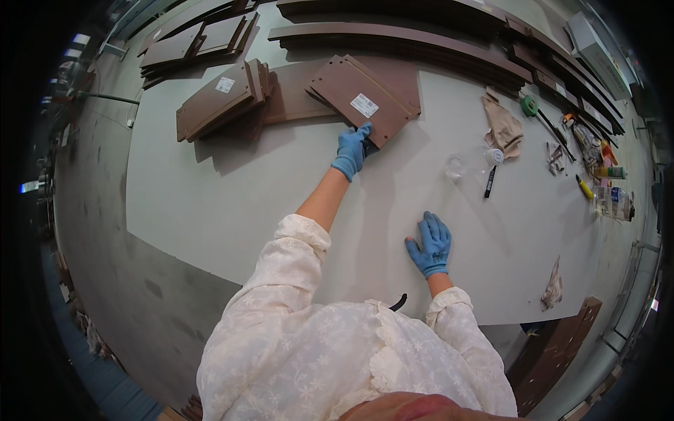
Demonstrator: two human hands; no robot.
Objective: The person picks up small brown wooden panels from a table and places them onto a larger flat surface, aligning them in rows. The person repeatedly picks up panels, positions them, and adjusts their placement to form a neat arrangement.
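My left hand, in a blue glove, reaches out to the near corner of a stack of brown panels. The top panel has a white label and small holes near its corners. One finger of this hand lies on the panel, and the others curl round something dark at its edge, mostly hidden. Flat on the pale table, nearer to me, rests my right hand, also blue-gloved, its fingers stretched out and holding nothing.
More brown panels are stacked to the left, and long brown boards lie along the far side. To the right are a beige cloth, a clear bottle, a black marker, a green tape measure and a yellow cutter.
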